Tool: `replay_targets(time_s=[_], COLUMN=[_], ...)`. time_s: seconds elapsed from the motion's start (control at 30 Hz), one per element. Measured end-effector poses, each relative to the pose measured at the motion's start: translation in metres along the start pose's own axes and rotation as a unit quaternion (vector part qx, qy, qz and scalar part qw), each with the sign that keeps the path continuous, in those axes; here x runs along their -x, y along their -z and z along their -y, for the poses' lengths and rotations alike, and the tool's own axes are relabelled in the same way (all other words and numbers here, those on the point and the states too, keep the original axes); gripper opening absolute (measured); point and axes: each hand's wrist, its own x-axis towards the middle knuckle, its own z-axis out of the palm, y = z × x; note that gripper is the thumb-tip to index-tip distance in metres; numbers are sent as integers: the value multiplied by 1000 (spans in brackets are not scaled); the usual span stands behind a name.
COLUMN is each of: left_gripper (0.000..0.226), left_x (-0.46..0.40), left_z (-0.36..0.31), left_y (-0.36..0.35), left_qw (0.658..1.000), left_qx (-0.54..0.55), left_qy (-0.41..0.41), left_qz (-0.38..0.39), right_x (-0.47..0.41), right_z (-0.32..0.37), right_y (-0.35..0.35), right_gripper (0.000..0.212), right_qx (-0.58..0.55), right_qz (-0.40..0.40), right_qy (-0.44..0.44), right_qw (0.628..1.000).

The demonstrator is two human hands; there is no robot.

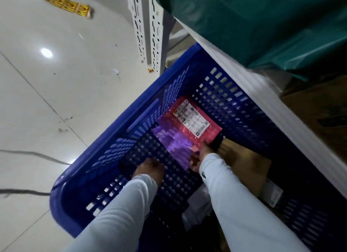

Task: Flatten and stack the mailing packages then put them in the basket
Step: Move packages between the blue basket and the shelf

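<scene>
A pink package (189, 118) with a white label is seen lying flat on the floor of the blue basket (105, 139), with a shiny purple one (174, 148) partly over its near end. The purple one is pinched at its near corner by the right hand (199, 157), while the left hand (150, 171) is curled loosely on the basket floor (nothing is seen held in it). The packages are judged to be light, soft and slippery, so they are best held by an edge or corner and pressed flat.

Basket (105, 157) open above; shelf edge (262, 93) overhangs its right side.
</scene>
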Motion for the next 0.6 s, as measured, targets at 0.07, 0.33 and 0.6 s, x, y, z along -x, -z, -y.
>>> replay_targets(time_s=[0.07,0.33,0.6], left_gripper=[35,31,31], left_x=[15,146,334], left_z=[1,-38,-142], left_y=[4,37,120], left_qw=[1000,998,985], left_qx=[4,-36,-90], left_qy=[-1,-30,-145], left_qz=[3,44,30], right_x=[18,179,382], right_z=[-8,-53,0], right_y=[5,41,62], right_gripper=[32,32,24], right_qx=[86,84,116], right_qz=[-5,5,46], right_qy=[23,-4,90], right_qw=[996,996,988])
